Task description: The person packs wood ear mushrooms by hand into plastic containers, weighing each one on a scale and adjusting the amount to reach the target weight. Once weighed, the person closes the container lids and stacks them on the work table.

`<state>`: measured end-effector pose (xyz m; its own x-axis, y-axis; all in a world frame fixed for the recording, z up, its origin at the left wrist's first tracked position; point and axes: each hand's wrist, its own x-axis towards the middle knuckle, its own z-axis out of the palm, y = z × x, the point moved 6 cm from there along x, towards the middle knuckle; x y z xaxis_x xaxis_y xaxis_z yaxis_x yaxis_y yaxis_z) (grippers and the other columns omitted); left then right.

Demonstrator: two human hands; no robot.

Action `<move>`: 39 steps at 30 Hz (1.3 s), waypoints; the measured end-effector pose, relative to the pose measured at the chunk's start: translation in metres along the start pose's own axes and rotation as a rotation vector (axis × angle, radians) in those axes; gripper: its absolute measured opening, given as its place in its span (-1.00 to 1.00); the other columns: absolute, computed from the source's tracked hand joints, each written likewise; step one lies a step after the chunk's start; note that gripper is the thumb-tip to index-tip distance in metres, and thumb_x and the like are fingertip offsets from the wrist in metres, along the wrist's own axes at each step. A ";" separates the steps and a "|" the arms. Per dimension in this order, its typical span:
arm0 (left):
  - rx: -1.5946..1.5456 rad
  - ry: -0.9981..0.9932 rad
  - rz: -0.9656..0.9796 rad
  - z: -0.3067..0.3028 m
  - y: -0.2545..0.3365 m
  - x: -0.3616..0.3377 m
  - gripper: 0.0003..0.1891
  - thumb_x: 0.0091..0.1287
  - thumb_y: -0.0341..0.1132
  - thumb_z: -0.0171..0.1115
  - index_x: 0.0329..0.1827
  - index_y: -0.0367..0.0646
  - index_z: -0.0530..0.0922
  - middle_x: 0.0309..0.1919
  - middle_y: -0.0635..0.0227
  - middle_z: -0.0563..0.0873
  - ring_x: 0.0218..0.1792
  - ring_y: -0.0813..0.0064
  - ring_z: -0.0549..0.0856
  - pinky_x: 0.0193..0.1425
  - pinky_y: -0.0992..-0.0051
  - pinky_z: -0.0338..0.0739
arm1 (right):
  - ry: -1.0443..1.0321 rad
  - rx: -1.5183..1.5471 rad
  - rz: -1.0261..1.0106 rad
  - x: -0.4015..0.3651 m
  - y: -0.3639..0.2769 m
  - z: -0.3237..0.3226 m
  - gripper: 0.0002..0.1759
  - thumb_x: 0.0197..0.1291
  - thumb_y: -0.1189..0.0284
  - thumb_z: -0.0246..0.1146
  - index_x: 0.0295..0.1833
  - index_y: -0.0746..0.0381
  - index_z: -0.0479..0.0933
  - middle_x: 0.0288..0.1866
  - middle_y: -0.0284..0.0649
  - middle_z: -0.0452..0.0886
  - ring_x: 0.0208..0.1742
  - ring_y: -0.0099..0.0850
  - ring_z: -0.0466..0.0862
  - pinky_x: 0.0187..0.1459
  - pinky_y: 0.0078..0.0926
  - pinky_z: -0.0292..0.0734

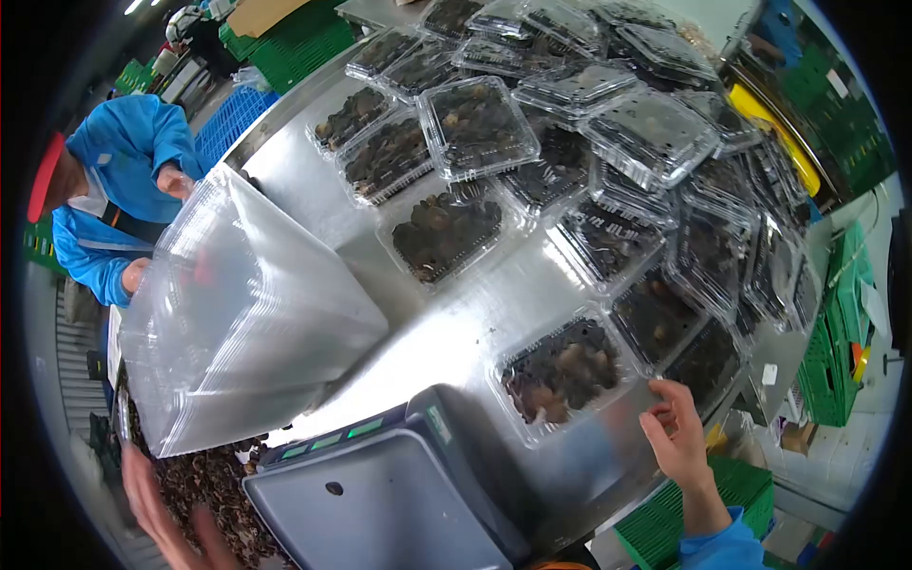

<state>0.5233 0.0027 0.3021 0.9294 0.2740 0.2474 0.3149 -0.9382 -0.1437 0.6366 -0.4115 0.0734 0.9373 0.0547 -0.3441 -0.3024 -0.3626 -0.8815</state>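
Observation:
At the right, my right hand (676,434) is raised over the table's near edge, fingers apart and slightly curled, holding nothing. It is just beside a clear plastic box (562,375) of dark brown, mushroom-like pieces. My left hand (166,508), at the lower left, is blurred, with fingers spread above a heap of loose dark pieces (223,484). Between the hands stands a grey scale (380,503) with one small dark bit on its tray. A stack of nested clear plastic trays or lids (256,313) stands tilted behind the heap, close to my left hand.
Many filled clear boxes (651,133) are piled across the back and right of the metal table (427,332). A co-worker in blue sleeves (133,142) is at the left, both hands near the nested stack. Green crates (703,508) stand below the near right edge.

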 end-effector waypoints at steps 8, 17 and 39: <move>-0.115 -0.434 -0.137 0.041 -0.065 0.055 -0.82 0.19 -0.60 0.01 -0.14 -0.37 0.44 -0.22 0.04 0.53 -0.19 0.13 0.52 -0.04 0.36 0.36 | -0.150 -0.034 -0.288 0.052 -0.050 0.054 -0.81 0.06 0.72 0.17 -0.18 0.35 0.56 -0.23 -0.12 0.59 -0.39 -0.51 0.63 -0.39 -0.69 0.47; 0.160 -0.492 -0.168 0.029 -0.070 0.068 -0.77 0.08 -0.48 0.38 -0.20 -0.25 0.56 -0.29 0.19 0.67 -0.31 0.42 0.62 -0.23 0.48 0.50 | -0.212 -0.082 -0.391 0.136 -0.103 0.121 -0.50 0.08 0.70 0.16 0.20 0.33 0.35 0.17 -0.02 0.39 -0.08 -0.44 0.53 -0.20 -0.67 0.50; -0.244 -0.510 -0.332 0.047 -0.087 0.054 -0.78 0.03 -0.54 0.37 -0.26 -0.21 0.55 -0.31 0.32 0.63 -0.23 0.49 0.55 -0.10 0.50 0.42 | -0.057 0.992 0.551 0.156 -0.037 0.168 -0.82 0.19 0.47 0.23 -0.12 0.09 0.39 -0.23 -0.40 0.46 -0.18 -0.51 0.44 -0.09 -0.41 0.33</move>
<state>0.5550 0.1092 0.2832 0.7841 0.5667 -0.2529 0.6036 -0.7912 0.0985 0.7647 -0.2332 -0.0024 0.6329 0.1667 -0.7561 -0.6982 0.5449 -0.4643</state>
